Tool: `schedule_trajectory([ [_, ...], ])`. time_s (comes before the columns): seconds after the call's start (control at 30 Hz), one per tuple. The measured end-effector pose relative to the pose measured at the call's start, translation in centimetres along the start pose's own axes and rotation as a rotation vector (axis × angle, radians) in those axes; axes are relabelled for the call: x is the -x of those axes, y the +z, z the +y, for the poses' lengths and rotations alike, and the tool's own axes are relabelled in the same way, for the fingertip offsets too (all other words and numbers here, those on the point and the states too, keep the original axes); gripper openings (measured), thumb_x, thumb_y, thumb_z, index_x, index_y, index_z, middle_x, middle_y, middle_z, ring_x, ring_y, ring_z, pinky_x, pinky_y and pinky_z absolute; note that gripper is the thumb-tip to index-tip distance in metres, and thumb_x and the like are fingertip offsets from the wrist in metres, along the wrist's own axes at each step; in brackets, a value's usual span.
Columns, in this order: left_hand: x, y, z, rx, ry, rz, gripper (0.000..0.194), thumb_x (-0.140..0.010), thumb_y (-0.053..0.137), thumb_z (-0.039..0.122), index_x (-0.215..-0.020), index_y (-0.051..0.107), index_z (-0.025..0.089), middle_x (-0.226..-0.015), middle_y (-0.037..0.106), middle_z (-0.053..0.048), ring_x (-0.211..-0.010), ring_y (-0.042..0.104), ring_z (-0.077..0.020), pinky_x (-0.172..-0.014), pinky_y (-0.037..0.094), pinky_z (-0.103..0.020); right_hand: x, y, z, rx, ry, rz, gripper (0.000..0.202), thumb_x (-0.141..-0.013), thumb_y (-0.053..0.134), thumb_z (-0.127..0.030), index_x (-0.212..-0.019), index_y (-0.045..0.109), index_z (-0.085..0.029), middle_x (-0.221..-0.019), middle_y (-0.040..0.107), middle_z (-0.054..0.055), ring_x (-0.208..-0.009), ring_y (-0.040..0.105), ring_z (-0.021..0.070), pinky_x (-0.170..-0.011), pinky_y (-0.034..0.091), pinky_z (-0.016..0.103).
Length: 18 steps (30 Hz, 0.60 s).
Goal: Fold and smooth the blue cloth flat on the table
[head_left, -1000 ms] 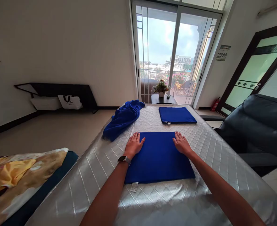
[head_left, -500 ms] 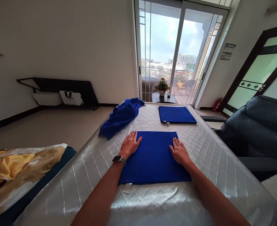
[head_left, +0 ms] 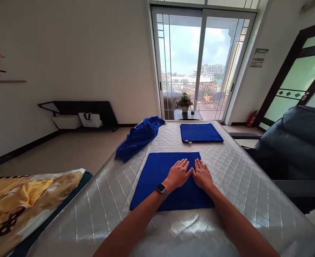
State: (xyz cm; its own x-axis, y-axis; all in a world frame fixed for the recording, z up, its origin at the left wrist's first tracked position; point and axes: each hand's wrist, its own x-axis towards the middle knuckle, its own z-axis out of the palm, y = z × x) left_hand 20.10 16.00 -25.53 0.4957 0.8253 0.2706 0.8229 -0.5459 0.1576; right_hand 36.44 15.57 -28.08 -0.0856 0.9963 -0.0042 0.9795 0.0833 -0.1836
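both the left hand and right hand lie flat and released, side by side on the folded blue towel on the mattress. it looks soft, light and floppy, so its edges or corners seem best to grip.

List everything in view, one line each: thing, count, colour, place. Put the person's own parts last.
folded towel: 1, blue, near middle of the mattress, under both hands
second folded towel: 1, blue, far end of the mattress
crumpled towel: 1, blue, far left edge of the mattress
mattress: 1, silver quilted, centre
blanket: 1, yellow patterned, lower left
armchair: 1, dark, right
potted plant: 1, green, small table by the glass door
bags: 2, white, floor by left wall
fire extinguisher: 1, red, right of the door
smartwatch: 1, dark, left wrist
left hand: flat on the towel
right hand: flat beside it
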Motion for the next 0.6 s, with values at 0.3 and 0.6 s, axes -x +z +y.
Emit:
schedule_trajectory([
  [0.3,1.3,2.0,-2.0,-0.006,-0.107,-0.07,0.069,-0.105,0.022,0.057,-0.157,0.038,0.015,-0.164,0.037,-0.014,-0.154,0.029,-0.0252,-0.126,0.026,-0.047,0.1,-0.1,-0.1,-0.014,-0.003,0.02,0.067,-0.105,0.019,-0.041,-0.162,0.022,-0.005,-0.169,0.017,0.009,-0.157,0.014,0.0209,-0.126,0.008,0.04],
  [0.6,10.1,-0.7,-13.0,-0.116,-0.37,-0.064,0.08,-0.103,0.017,0.065,-0.159,0.033,0.01,-0.166,0.031,-0.015,-0.155,0.026,-0.0267,-0.126,0.023,-0.047,-0.1,0.4,0.1,-0.039,0.011,0.016,0.068,-0.105,0.018,-0.043,-0.162,0.02,-0.006,-0.17,0.016,0.008,-0.157,0.012,0.0203,-0.126,0.006,0.04],
])
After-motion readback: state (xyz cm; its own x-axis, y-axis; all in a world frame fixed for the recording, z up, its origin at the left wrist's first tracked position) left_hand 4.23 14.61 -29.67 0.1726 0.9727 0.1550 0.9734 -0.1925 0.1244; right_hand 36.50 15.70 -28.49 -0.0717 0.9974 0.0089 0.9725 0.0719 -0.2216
